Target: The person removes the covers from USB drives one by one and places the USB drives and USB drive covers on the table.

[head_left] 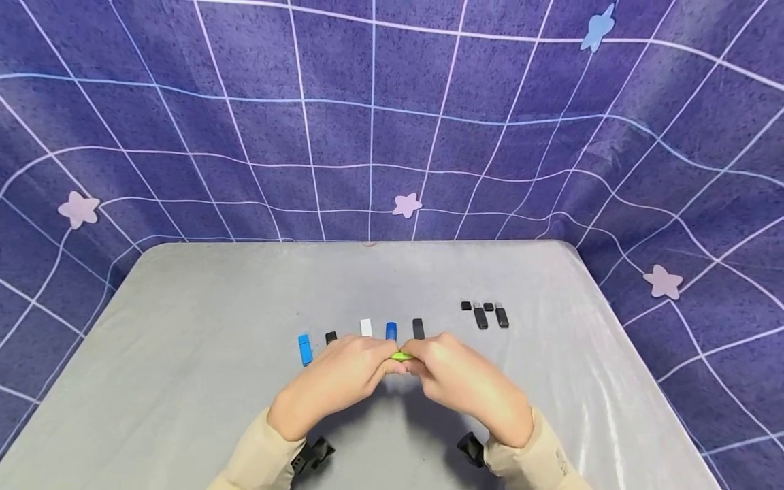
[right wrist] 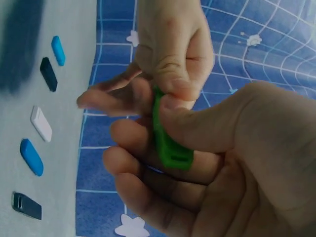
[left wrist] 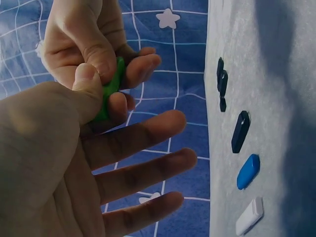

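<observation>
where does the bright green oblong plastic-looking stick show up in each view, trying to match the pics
Head: bright green oblong plastic-looking stick below centre, pinched between the left hand and right hand.
Left wrist: upper left, partly covered.
Right wrist: near the middle, partly covered.
Shared landmark: white rectangular plastic-looking stick, beyond the hands in head, lower right in left wrist, far left in right wrist.

Your head view is bright: glare streaks the right of the grey tabletop point(head_left: 588, 401), and soft shadows fall below your left hand point(head_left: 346, 374) and right hand point(head_left: 459, 376). Both wrist views are dimmer, bluish, with dark shadow across the tabletop.
</observation>
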A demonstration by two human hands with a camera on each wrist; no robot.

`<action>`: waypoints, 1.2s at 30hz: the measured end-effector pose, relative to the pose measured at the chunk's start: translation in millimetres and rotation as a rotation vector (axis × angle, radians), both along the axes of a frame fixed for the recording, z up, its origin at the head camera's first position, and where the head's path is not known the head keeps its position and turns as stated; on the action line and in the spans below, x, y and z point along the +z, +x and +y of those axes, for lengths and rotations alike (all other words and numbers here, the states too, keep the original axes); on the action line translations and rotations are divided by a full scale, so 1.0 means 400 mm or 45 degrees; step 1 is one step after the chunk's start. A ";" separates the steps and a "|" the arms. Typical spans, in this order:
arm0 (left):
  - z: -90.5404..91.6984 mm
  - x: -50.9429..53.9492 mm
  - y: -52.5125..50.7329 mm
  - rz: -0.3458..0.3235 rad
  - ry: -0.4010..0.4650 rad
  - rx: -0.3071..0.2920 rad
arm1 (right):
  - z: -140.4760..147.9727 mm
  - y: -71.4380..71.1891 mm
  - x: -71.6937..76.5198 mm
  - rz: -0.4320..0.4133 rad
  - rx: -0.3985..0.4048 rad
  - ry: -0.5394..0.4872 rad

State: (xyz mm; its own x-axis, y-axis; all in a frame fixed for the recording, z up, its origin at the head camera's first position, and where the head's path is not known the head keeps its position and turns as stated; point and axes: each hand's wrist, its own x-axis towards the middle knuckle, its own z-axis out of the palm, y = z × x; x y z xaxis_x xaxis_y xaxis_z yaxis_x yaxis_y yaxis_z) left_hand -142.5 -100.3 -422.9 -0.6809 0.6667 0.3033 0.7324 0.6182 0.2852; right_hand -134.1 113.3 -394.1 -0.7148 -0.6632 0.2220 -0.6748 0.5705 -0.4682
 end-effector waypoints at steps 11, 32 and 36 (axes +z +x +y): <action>-0.007 -0.002 0.014 -0.078 -0.026 -0.020 | -0.002 0.016 -0.020 0.050 0.014 0.046; -0.022 0.022 0.011 -0.181 -0.017 -0.044 | 0.002 -0.001 -0.001 -0.001 0.064 -0.046; -0.025 0.027 0.009 -0.141 -0.024 -0.048 | 0.004 -0.006 -0.003 0.022 0.086 -0.064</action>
State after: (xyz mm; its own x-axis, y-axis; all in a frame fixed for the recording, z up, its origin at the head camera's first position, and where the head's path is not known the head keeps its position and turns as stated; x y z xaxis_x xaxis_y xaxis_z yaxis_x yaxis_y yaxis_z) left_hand -138.8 -110.3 -412.2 -0.6837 0.6974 0.2147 0.7199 0.5967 0.3546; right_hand -136.4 114.8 -395.3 -0.6647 -0.6973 0.2680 -0.7189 0.4995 -0.4834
